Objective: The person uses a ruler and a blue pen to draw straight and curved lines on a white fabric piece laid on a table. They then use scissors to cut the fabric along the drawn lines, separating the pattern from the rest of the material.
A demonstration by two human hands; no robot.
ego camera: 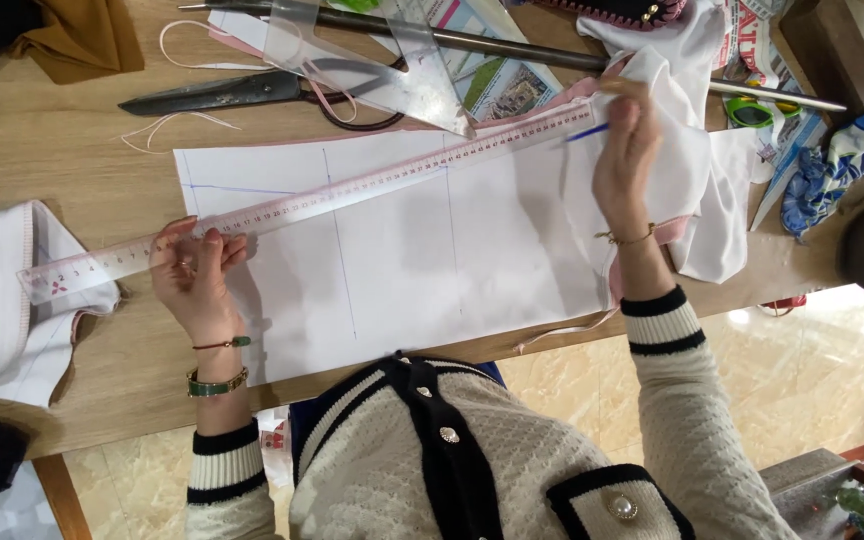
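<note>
Two hands on one long clear ruler [322, 195], and it lies slantwise across the white paper sheet [402, 260], low end at the left, high end at the right. Left hand [192, 270] is down flat, fingers spread and pressing the ruler's lower end against the wooden table [62, 140] right at the paper's left edge. Right hand [624, 160] is up at the far end, fingers pinched round a blue pen [588, 131] whose tip sits on the paper just under the ruler's edge. Thin blue lines already run across the sheet, some upright, one along the top left. Both wrists wear bracelets; the sleeves are cream knit with black bands.

Moving outward: a clear plastic set square [372, 65] lies just above the ruler, overlapping the handles of big dark scissors [242, 92] whose blades point left. Behind them a long metal rod [512, 48] stretches across the top of the table over some printed papers. White fabric with pink trim [692, 170] is bunched under and beyond the right hand, draping over the table's edge. More white fabric [2, 300] lies at the left, under the ruler's tip. Mustard-brown cloth [82, 40] sits in the top left corner, and a blue patterned cloth [842, 160] rests far right.
</note>
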